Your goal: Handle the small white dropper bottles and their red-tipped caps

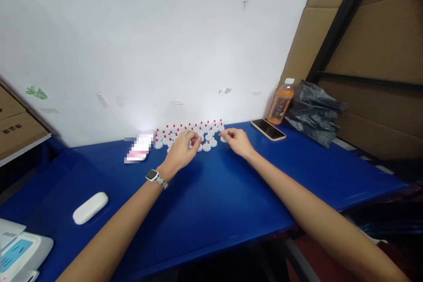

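Note:
Several white round caps with small red tips (206, 146) stand in close rows on the blue table, against the wall. My left hand (183, 147) is over the left and middle part of the rows, thumb and fingers pinched together. Whatever is between those fingertips is too small to make out, and the hand hides some caps behind it. At the right end of the rows, my right hand (239, 141) has its thumb and forefinger closed at the top of a white cap (223, 139), which appears to rest on the table. A watch (152, 175) and a metal bracelet are on my left wrist.
A phone (268, 129), an orange drink bottle (280, 102) and a dark plastic bag (312, 110) are at the right. To the left lie a blurred-out flat object (140, 147), a white oval case (90, 208) and a white device with a blue screen (24, 253).

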Available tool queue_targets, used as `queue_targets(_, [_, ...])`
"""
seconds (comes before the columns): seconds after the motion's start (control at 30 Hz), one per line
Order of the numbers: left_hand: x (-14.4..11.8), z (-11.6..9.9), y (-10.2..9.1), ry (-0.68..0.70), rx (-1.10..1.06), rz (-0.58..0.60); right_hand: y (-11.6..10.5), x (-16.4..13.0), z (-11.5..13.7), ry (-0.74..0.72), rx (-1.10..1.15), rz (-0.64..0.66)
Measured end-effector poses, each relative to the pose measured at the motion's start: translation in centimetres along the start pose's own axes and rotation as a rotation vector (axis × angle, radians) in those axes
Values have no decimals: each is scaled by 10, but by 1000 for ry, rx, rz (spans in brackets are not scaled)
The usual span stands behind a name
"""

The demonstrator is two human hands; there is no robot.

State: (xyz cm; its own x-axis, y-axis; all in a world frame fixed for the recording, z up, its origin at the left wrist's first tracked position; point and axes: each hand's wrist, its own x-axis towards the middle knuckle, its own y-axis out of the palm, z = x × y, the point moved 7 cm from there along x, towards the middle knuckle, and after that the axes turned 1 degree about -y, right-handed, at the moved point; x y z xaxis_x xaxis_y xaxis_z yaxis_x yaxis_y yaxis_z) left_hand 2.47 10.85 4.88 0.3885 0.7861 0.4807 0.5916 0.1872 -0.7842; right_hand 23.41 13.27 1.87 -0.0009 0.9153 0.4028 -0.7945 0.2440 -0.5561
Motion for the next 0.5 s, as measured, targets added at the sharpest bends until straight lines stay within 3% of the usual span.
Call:
queue_targets(0.2, [-22, -3, 11, 17, 16, 70, 22, 23, -12, 40, -46, 7])
queue_targets(0.33, [-24, -1, 6, 12, 17, 54, 35, 29, -10, 46, -40, 74])
queue_targets(0.5, [-23, -1, 3, 8, 14, 27, 29, 36, -9, 56, -89, 9])
